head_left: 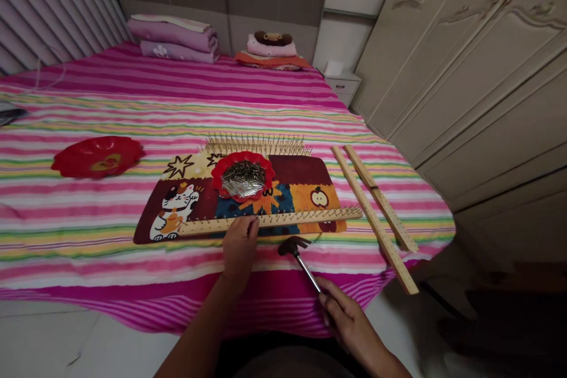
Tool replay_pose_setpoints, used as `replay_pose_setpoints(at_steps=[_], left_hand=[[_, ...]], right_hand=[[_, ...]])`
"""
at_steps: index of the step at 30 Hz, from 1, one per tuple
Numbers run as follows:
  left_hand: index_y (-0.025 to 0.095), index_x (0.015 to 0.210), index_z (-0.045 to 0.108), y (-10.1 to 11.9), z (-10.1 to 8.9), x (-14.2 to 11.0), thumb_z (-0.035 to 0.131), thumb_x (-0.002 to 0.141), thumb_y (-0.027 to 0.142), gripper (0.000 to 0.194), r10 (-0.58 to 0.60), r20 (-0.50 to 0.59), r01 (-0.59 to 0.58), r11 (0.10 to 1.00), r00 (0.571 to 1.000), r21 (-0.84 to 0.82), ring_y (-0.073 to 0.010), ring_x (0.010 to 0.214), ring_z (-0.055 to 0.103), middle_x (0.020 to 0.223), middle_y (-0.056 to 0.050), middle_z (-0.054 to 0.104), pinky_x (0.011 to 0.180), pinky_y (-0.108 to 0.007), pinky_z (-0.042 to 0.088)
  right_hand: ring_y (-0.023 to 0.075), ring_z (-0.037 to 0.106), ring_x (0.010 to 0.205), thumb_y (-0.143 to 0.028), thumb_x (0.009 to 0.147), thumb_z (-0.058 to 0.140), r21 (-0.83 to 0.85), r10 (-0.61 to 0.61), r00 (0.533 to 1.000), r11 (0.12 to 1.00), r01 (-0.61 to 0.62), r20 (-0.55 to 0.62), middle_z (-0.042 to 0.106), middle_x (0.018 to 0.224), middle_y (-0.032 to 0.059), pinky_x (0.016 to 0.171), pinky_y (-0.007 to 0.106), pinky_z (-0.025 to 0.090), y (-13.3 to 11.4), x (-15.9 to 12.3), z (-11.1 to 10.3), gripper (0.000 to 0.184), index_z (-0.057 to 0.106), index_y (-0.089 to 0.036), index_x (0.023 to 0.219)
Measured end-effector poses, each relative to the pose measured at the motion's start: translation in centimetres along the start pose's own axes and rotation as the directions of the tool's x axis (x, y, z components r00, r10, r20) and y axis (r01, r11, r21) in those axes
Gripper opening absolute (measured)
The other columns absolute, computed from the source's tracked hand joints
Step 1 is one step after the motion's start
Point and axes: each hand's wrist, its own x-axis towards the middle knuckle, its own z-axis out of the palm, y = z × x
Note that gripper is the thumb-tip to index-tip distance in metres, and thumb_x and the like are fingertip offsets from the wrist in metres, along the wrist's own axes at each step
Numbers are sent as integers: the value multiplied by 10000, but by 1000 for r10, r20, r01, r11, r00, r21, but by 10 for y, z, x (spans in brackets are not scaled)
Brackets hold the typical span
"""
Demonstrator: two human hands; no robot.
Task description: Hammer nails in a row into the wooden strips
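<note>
My right hand (348, 319) grips the handle of a claw hammer (305, 266), whose dark head lies over the striped cloth just in front of a wooden strip (274, 222). A row of nails stands up along that strip, which lies across a patterned mat (283, 189). At the strip's near edge, left of its middle, is my left hand (240, 248), closed with thumb and fingers together; whatever is between the fingertips is hidden. Just beyond it a red scalloped bowl (216, 177) holds a heap of loose nails (244, 178).
More nail-studded wooden strips (257, 144) lie behind the mat. Two bare strips (376, 212) rest at the right, their near ends by the bed's edge. A red plate (100, 156) is at left. Folded bedding (175, 38) sits by the headboard; wardrobe doors (465, 71) stand at right.
</note>
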Motion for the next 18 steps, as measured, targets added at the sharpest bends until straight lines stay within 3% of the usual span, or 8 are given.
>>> replay_pose_setpoints(at_steps=[3,9,13,18], left_hand=[[196,791,648,-2,1,0,477,830,290,198,30,-1,-30,999,1000,34,-168,775,616,784,-37,673,738,-282,469],[197,776,634,-5,2,-1,463,849,275,201,119,-25,-117,991,993,72,-162,738,607,751,-34,665,705,-271,462],[196,796,625,-7,3,-3,458,853,254,186,151,-35,-148,986,988,82,-163,753,606,770,-37,668,711,-271,458],[186,777,612,-9,3,-5,463,847,220,168,184,-44,-179,979,982,97,-163,745,600,754,-40,655,713,-271,461]], right_hand=[[106,334,453,-498,836,462,19,-62,998,998,62,32,372,525,-72,439,223,266,-30,2,6,541,513,-161,1255],[106,304,464,-396,877,421,-226,-300,952,925,307,66,341,536,-71,445,227,262,-82,20,15,425,553,-159,1204],[111,322,483,-347,892,394,-317,-394,913,857,406,103,370,561,-56,457,228,287,-97,27,22,403,554,-157,1209],[108,310,460,-335,895,399,-366,-345,928,852,373,143,361,545,-64,441,222,279,-97,24,20,395,551,-173,1223]])
